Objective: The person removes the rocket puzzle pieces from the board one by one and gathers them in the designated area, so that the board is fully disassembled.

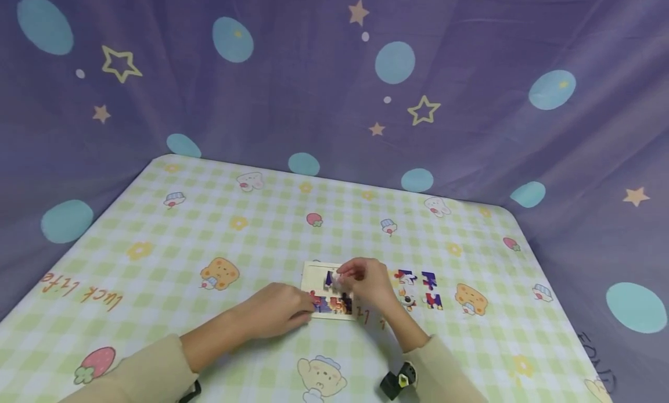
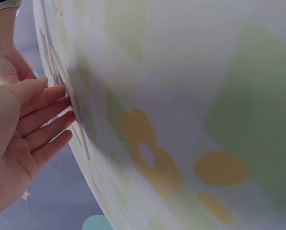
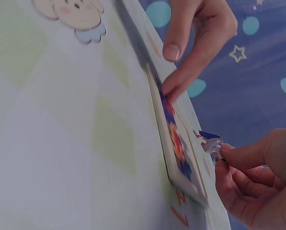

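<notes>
A shallow puzzle tray (image 1: pixel 312 270) with a pale rim lies flat on the table. Colourful puzzle pieces (image 1: pixel 324 304) fill its near row, while part of the bare board shows behind them. Between thumb and fingertips, my right hand (image 1: pixel 369 282) pinches a white and dark blue puzzle piece (image 3: pixel 211 144), held just above the tray in the right wrist view. My left hand (image 1: pixel 278 310) is at the tray's left side, its fingertips touching the near-left corner area. The left wrist view shows those fingers (image 2: pixel 49 120) fairly straight, gripping nothing.
Several loose puzzle pieces (image 1: pixel 428 280) lie right of the tray, beyond my right hand. A green-and-white checked cloth (image 1: pixel 183 292) with cartoon prints covers the table. Behind the table hangs a purple curtain (image 1: pixel 313 72).
</notes>
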Motion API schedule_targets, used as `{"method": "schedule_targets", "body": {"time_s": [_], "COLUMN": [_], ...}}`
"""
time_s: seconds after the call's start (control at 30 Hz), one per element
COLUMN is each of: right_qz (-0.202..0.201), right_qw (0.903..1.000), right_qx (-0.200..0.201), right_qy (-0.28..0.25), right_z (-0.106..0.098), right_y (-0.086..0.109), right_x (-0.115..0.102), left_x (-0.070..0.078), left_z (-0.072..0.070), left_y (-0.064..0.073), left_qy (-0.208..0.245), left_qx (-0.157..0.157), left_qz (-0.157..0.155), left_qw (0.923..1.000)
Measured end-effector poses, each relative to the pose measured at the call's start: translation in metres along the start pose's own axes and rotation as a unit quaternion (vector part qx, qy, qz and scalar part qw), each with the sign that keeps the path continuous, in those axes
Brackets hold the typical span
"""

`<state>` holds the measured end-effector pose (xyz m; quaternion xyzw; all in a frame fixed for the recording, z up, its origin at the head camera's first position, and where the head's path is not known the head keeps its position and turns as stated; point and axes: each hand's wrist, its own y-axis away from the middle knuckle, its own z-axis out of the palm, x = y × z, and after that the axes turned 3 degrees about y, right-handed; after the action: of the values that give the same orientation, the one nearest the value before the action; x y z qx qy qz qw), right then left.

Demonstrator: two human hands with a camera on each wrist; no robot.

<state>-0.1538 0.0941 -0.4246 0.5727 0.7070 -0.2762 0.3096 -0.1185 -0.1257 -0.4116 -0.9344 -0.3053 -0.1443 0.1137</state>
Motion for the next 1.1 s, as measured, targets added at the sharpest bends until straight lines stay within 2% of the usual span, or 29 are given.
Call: {"method": "schedule_targets", "body": {"time_s": [0.1,0.27,0.57,0.77,0.97,1.1], "right_qz": [0.013,0.036,0.1,0.1,0.078,0.076], "right_qw": [0.9999,0.9993,0.9947,0.9936,0.9942,0.9934], "right_qx": [0.006,0.008,0.004,-0.012,-0.032,-0.021], "right_qy": [0.003,0.006,0.025,0.051,0.066,0.084], "right_z": [-0.008,-0.021,-0.045,-0.059,-0.065,-0.061], "right_y": [0.003,0.006,0.012,0.018,0.022,0.022], "right_x": [0.006,0.015,0.037,0.047,0.052,0.051], "left_x": [0.001,0.001,0.002,0.0,0.0,0.001], "left_z": [0.0,-0.001,0.001,0.005,0.006,0.006], "left_y": [-0.004,-0.007,-0.003,0.002,0.006,0.008], "left_qy": [-0.009,-0.021,-0.046,-0.045,-0.056,-0.047], "left_qx": [0.009,0.005,-0.002,0.015,0.001,-0.011], "left_qz": [-0.006,-0.01,0.008,0.021,0.016,0.014], "left_qw": [0.9999,0.9997,0.9989,0.9986,0.9983,0.9988]}}
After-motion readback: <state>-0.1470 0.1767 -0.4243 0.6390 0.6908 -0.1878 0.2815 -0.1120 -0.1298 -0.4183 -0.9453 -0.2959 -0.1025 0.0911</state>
